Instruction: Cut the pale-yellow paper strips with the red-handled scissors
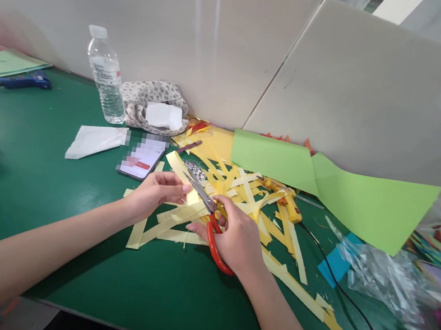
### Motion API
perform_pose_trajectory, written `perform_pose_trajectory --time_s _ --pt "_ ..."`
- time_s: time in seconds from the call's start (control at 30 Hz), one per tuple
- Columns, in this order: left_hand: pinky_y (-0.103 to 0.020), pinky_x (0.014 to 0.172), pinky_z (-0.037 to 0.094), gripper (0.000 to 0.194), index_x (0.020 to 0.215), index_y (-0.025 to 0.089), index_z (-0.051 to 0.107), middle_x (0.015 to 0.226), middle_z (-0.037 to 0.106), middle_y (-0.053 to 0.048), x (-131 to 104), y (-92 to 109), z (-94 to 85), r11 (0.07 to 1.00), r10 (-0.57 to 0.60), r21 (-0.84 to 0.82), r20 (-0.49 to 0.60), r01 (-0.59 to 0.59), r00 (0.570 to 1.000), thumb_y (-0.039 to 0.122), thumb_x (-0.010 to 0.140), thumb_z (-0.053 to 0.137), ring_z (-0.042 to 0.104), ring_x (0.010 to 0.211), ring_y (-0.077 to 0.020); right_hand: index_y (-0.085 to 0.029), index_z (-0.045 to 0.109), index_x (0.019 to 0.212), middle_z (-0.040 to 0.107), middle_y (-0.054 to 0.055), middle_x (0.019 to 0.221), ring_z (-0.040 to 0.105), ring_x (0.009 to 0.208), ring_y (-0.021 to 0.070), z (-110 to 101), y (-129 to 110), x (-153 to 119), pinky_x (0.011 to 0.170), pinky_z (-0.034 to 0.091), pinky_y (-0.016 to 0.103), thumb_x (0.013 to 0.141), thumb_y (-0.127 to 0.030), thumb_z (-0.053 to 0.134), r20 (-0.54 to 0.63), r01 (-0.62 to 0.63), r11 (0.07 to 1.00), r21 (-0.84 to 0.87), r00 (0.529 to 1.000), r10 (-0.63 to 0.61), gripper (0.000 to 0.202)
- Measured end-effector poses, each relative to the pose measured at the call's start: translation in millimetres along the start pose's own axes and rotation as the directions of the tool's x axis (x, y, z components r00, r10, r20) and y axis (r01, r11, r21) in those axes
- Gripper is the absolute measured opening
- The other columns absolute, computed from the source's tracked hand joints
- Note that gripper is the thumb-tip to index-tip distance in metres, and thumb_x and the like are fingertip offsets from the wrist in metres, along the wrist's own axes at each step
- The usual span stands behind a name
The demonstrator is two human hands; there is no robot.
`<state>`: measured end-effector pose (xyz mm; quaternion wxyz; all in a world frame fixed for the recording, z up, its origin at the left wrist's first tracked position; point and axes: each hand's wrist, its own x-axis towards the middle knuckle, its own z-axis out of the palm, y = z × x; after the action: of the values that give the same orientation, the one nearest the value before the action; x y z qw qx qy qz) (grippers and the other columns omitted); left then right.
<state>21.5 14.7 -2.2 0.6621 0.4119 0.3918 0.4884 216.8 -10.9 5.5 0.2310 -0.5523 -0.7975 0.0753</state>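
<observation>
My left hand (pixel 158 193) pinches a pale yellow strip (pixel 179 168) whose far end rises up and to the left. Red-handled scissors (pixel 215 244) are in my right hand (pixel 239 235), with fingers in the handle loops. The scissors' blades point up-left and lie at the strip, close to my left fingertips. Whether the blades are cutting into it cannot be made out. Below and behind both hands, many yellow strips (pixel 181 215) lie in a loose heap on the green table (pixel 163 297).
Behind the heap are a phone (pixel 145 156), a water bottle (pixel 107 77), a patterned pouch (pixel 152 90) and a white tissue (pixel 96 141). A yellow glue gun (pixel 292 207), green sheets (pixel 375 206) and clear plastic (pixel 387 282) lie right. A cable crosses the right side.
</observation>
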Motion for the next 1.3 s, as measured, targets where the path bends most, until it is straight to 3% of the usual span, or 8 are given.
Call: perform_pose_trajectory --time_s 0.73,1.3 --pt "-0.02 0.059 0.047 0.01 0.067 0.014 0.067 0.061 0.059 0.002 -0.3 -1.1 0.3 1.0 -0.023 -0.014 0.023 0.023 0.999 0.021 0.065 0.074 0.055 0.055 -0.0061 -0.02 0.053 0.108 0.067 0.004 0.081 0.062 0.066 0.019 1.5 1.4 -0.9 0.057 0.044 0.027 0.066 -0.051 0.062 -0.03 0.024 0.999 0.025 0.999 -0.023 0.052" --pt "-0.018 0.057 0.046 0.011 0.06 0.013 0.066 0.056 0.057 0.003 -0.1 -1.3 1.8 0.998 -0.042 -0.047 -0.002 0.042 0.999 0.02 0.063 0.075 0.054 0.052 -0.0053 -0.019 0.058 0.104 0.067 0.003 0.074 0.061 0.062 0.0178 3.8 4.2 0.6 0.055 0.043 0.026 0.062 -0.053 0.065 -0.074 0.007 1.0 0.012 0.997 -0.006 0.054"
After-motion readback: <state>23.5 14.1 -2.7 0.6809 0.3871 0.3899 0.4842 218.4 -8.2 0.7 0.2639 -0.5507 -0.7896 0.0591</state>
